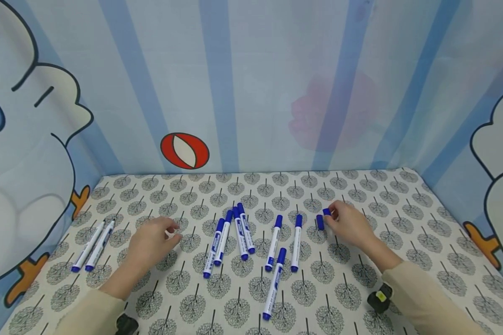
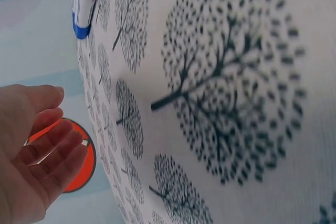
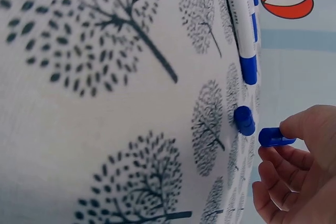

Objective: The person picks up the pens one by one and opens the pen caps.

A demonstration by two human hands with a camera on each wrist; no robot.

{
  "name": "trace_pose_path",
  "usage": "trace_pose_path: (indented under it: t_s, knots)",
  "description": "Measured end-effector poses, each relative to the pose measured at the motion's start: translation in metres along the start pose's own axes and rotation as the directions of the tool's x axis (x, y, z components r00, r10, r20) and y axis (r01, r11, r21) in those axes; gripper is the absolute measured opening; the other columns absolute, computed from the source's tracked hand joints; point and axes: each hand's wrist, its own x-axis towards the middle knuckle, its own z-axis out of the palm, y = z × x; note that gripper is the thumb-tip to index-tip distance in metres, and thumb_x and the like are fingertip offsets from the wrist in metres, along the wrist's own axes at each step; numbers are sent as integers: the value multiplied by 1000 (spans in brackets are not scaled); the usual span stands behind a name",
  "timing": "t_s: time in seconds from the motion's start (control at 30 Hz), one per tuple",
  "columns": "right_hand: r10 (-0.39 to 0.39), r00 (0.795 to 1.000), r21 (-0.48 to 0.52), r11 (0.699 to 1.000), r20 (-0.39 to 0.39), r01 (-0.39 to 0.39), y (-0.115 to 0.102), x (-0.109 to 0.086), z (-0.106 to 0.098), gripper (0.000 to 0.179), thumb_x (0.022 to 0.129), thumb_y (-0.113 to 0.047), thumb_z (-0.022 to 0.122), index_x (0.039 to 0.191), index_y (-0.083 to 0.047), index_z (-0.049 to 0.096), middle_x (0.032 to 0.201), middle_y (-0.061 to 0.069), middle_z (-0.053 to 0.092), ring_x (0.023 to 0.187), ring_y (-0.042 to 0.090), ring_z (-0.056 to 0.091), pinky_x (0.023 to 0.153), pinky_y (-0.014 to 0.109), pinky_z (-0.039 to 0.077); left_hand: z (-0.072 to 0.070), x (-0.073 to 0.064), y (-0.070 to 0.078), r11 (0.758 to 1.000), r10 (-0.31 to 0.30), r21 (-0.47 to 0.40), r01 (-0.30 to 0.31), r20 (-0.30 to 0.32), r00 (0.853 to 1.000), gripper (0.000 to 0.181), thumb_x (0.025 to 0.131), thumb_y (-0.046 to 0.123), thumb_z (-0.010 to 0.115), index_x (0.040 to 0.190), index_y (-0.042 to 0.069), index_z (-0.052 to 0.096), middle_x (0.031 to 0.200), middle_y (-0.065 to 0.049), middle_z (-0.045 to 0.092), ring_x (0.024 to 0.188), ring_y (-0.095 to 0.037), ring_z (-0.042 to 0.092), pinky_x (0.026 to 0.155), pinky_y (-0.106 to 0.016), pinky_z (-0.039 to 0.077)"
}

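Note:
Between thumb and fingertips, my right hand [image 1: 349, 224] pinches a blue marker cap [image 3: 274, 137], just above the cloth. Beside it a second blue cap [image 1: 320, 222] lies on the cloth. My left hand [image 1: 152, 244] hovers over the left part of the table with loosely bent fingers and nothing in them. To its left, two uncapped markers [image 1: 93, 249] lie side by side, tips pointing away. In the middle, several capped blue-and-white markers [image 1: 215, 249] lie in a loose group. More capped markers [image 1: 274, 284] lie between that group and my right hand.
A white tablecloth [image 1: 193, 307] printed with dark trees covers the table. Behind it hangs a blue striped curtain [image 1: 260, 93] with a red-and-white oval [image 1: 185, 150]. Printed cartoon side panels [image 1: 25, 186] stand at left and right.

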Motion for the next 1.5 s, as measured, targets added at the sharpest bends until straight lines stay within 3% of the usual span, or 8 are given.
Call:
trace_pose_path:
  t_s: [0.17, 0.33, 0.67, 0.83, 1.3, 1.5]
  knots:
    - [27, 999, 9, 1000, 32, -27, 4, -1, 3, 35, 88, -21, 58, 113, 2, 54, 86, 12, 65, 63, 16, 57, 52, 29, 45, 6, -1, 11, 1000, 10, -19, -9, 42, 999, 23, 79, 23, 70, 98, 10, 67, 90, -3, 65, 75, -17, 62, 54, -28, 48]
    - [44, 998, 5, 999, 55, -44, 6, -1, 5, 32, 88, -21, 57, 112, 1, 53, 86, 13, 65, 62, 16, 57, 52, 28, 45, 11, -2, 20, 1000, 13, -24, -12, 60, 998, 22, 77, 24, 71, 96, 12, 66, 91, 0, 64, 75, -14, 61, 54, -25, 46]
    - [58, 996, -34, 998, 70, -56, 12, 0, 13, 30, 87, -21, 58, 104, 2, 53, 83, 11, 65, 61, 17, 56, 53, 30, 45, 19, -4, 31, 996, 90, 6, -90, 33, 995, 19, 74, 25, 74, 89, 15, 68, 86, 2, 64, 68, -9, 58, 53, -22, 45]
    - [90, 993, -55, 995, 80, -86, 13, 1, 16, 32, 88, -23, 57, 106, 3, 53, 83, 12, 65, 59, 16, 56, 51, 30, 43, 21, -5, 36, 996, 86, 20, -87, 43, 995, 20, 74, 26, 74, 90, 16, 69, 83, 4, 61, 64, -6, 53, 53, -23, 44]
    - [87, 993, -33, 996, 79, -85, 9, -1, 15, 29, 90, -21, 53, 107, 3, 52, 77, 10, 62, 50, 14, 48, 44, 28, 37, 23, -5, 40, 994, 111, 12, -112, 41, 993, 19, 74, 23, 74, 91, 15, 68, 82, 2, 62, 62, -7, 52, 53, -22, 44]
    - [81, 994, -32, 996, 70, -79, 8, -1, 14, 30, 90, -21, 53, 108, 3, 52, 66, 5, 55, 46, 14, 43, 41, 27, 33, 23, -5, 41, 992, 128, 19, -128, 14, 992, 19, 73, 23, 75, 90, 15, 68, 81, 2, 62, 61, -7, 52, 52, -21, 44]
